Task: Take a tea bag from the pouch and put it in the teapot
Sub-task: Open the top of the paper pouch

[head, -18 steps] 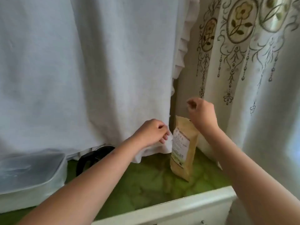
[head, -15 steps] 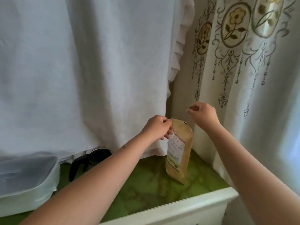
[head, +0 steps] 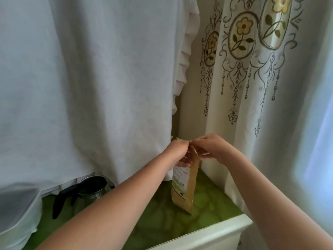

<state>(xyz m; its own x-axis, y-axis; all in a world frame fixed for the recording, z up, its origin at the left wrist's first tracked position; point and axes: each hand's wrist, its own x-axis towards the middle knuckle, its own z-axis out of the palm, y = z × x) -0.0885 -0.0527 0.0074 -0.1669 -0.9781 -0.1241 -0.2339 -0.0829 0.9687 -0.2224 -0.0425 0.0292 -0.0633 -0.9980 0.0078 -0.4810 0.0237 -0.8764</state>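
Observation:
A tan paper pouch [head: 185, 184] with a white label stands upright on the green tabletop [head: 162, 219], right of centre. My left hand [head: 177, 152] pinches the pouch's top edge on its left side. My right hand [head: 210, 147] pinches the same top edge from the right. Both hands meet at the pouch's mouth; whether it is open I cannot tell. A glass teapot [head: 93, 186] with a black handle stands at the back left, partly under the white cloth. No tea bag shows.
A white cloth [head: 90, 87] hangs behind the table and a patterned curtain [head: 252, 69] hangs at the right. A translucent plastic container [head: 16, 213] sits at the left. The table's white front rim [head: 207, 233] runs along the bottom right.
Both hands have come together onto the pouch's top edge; before, the right hand hovered above it and the left hand was just reaching its left corner.

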